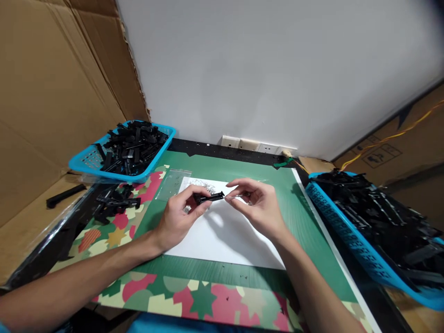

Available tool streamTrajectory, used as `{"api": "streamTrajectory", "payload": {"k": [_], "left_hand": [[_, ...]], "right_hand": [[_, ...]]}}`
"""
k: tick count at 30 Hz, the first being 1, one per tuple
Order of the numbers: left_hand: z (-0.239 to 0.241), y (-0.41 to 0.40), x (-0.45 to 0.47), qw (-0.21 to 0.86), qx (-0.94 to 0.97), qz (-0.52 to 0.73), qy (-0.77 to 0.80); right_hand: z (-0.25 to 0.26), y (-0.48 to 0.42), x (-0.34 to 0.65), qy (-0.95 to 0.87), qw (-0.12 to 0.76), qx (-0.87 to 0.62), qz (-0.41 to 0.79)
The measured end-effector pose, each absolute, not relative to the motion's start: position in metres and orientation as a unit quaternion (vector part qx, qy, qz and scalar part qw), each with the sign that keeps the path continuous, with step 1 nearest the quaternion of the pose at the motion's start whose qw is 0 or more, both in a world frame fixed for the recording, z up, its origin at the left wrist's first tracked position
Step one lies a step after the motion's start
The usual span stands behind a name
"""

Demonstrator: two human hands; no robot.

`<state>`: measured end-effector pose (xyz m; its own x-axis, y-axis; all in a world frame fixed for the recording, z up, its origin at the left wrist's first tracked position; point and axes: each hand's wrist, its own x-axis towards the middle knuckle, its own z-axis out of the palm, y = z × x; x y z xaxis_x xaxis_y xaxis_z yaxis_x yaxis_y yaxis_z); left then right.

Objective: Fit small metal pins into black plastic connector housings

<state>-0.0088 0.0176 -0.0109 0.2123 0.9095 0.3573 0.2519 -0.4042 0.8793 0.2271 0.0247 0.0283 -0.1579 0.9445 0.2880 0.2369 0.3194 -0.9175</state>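
Observation:
My left hand [180, 215] grips a narrow black plastic part [213, 197] between thumb and fingers, its free end pointing right. Close to that end, my right hand [260, 206] pinches a thin, shiny, pin-like piece [234, 197], too small to name surely. Whether its tip touches the black part I cannot tell. Both hands are above a white sheet of paper [229, 245]. Behind my left hand, a pile of tiny dark metal bits [204, 186] lies on the paper, partly hidden by my fingers.
A blue basket [78, 162] of black parts stands at back left; another blue basket [360, 252] with black parts is at right. Loose black parts [116, 202] lie left of the green mat [301, 222]. Wall sockets [249, 145] line the back edge. A cardboard sheet [62, 69] rises at left.

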Motion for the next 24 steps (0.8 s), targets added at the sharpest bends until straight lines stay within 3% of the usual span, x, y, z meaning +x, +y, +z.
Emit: {"api": "streamTrajectory", "payload": {"k": [7,14,24], "left_hand": [[-0.003,0.017,-0.007,0.373,0.691,0.458,0.417],[0.000,0.018,-0.006,0.469,0.656,0.452,0.380],[-0.008,0.019,-0.005,0.621,0.582,0.400,0.340]], "right_hand": [[0.027,0.020,0.220,-0.679,0.475,-0.434,0.352],[0.028,0.015,0.217,-0.722,0.459,-0.429,0.288],[0.034,0.011,0.213,-0.721,0.461,-0.410,0.315]]}}
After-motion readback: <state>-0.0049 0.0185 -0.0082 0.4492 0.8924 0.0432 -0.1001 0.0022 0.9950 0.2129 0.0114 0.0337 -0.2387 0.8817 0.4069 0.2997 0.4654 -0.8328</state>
